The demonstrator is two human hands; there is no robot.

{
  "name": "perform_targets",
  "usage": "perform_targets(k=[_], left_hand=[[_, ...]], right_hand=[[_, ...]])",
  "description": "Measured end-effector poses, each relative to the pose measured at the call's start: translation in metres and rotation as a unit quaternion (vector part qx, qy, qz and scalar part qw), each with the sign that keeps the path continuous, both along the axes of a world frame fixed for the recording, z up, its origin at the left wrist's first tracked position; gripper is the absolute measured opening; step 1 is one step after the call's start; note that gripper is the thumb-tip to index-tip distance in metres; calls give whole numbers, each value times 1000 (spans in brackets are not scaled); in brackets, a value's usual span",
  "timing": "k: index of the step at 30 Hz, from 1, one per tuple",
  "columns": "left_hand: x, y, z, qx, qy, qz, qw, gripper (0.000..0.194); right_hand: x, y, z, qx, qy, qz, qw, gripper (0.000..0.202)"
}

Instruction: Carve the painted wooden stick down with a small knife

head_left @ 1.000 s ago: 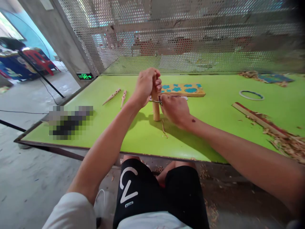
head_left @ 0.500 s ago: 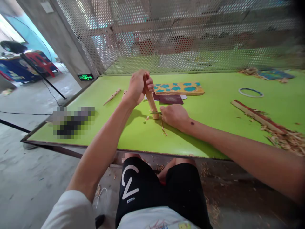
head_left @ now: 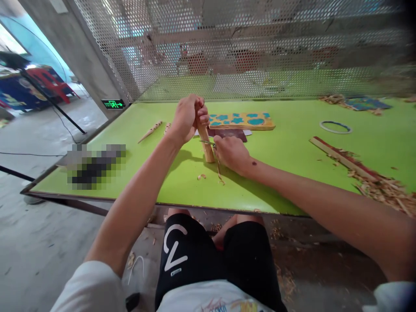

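Observation:
My left hand [head_left: 191,118] is wrapped round the upper end of a wooden stick [head_left: 208,151], which leans slightly with its lower end on the green table. In my closed right hand [head_left: 232,152] is a small knife [head_left: 206,142]; its blade lies across the stick about midway down the visible part. The knife's handle is mostly hidden by my fingers. A thin curled wood shaving [head_left: 220,177] hangs below my right hand, and small chips [head_left: 202,177] lie on the table near the stick's foot.
Behind my hands lie a yellow board with blue shapes [head_left: 240,121] and dark sandpaper-like sheets [head_left: 238,135]. To the right are a tape ring [head_left: 336,127], a red-edged wood strip [head_left: 344,158] and heaped shavings [head_left: 386,190]. Pointed sticks [head_left: 150,131] lie left; perforated mesh [head_left: 227,52] stands behind.
My right hand and the knife have moved up along the stick from near its lower end. My left hand keeps its hold. The whole view has shifted slightly.

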State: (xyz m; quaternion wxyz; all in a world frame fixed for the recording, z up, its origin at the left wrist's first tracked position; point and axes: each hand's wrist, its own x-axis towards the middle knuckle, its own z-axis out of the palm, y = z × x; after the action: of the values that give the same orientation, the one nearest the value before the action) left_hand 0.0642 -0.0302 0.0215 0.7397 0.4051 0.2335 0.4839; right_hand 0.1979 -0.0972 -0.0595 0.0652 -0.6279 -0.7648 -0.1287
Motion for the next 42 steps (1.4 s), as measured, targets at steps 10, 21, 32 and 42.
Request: perform_targets(k=[10, 21, 32, 42], left_hand=[[5, -3, 0, -20, -10, -2, 1000, 25], [4, 0, -2, -18, -16, 7, 1000, 30], [-15, 13, -6, 7, -35, 8, 999, 34], [-8, 7, -3, -36, -35, 53, 997, 34]], right_hand=[[7, -6, -1, -46, -4, 9, 999, 27], [-3, -14, 6, -56, 5, 10, 998, 33], [8, -13, 1, -63, -15, 1, 998, 31], [-21, -9, 9, -80, 6, 1, 997, 29]])
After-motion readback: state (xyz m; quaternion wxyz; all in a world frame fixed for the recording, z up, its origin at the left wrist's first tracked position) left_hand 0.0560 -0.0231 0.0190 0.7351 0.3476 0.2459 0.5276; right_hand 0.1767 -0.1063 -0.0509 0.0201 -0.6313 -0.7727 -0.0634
